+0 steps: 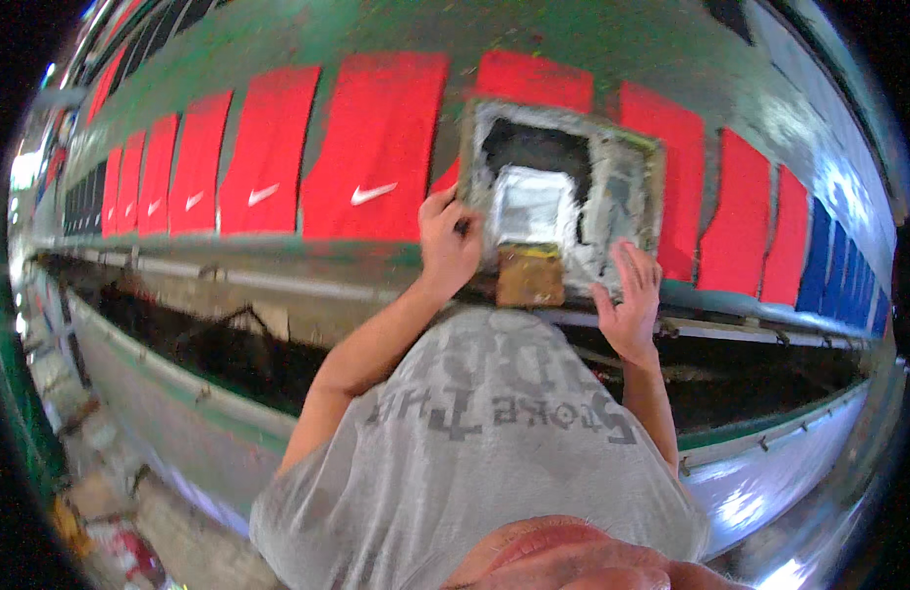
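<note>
A rectangular screen printing frame with a white-smeared mesh, a dark patch and a pale window in its middle lies over the red fabric panels in front of me. My left hand is closed at the frame's left edge, fingers curled against it. At the lower right corner of the frame is my right hand, its thumb and fingers apart and touching the frame's surface. A brown block sits at the frame's near edge, between my hands. The red panel beneath is partly hidden by the frame.
On the long green table, red panels lie in a row to the left, several bearing a white curved mark. More red panels and blue panels continue rightward. A rail runs along the near edge.
</note>
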Motion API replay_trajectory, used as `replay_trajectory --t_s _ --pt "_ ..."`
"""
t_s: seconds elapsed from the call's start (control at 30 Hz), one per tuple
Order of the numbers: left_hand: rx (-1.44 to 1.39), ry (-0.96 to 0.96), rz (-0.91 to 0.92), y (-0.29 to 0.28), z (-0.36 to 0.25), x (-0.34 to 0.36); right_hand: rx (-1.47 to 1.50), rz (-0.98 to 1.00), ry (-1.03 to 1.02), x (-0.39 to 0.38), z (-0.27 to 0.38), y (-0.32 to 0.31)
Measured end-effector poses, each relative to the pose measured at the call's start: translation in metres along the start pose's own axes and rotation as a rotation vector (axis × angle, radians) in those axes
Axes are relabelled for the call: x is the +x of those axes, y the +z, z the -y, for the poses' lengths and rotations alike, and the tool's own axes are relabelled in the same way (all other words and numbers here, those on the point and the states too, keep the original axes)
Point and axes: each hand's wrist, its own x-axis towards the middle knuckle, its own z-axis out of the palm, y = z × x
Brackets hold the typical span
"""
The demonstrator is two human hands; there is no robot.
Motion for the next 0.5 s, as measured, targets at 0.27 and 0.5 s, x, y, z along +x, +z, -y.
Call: replay_trajectory --t_s 0.27,0.5 --pt "-0.034 -0.079 -0.074 0.009 0.002 -0.003 0.070 0.204 -0.360 0.039 0.055 0.019" --pt "0.066 0.048 -0.058 0.011 0.014 -0.005 0.152 0.293 -0.193 0.069 0.061 0.017"
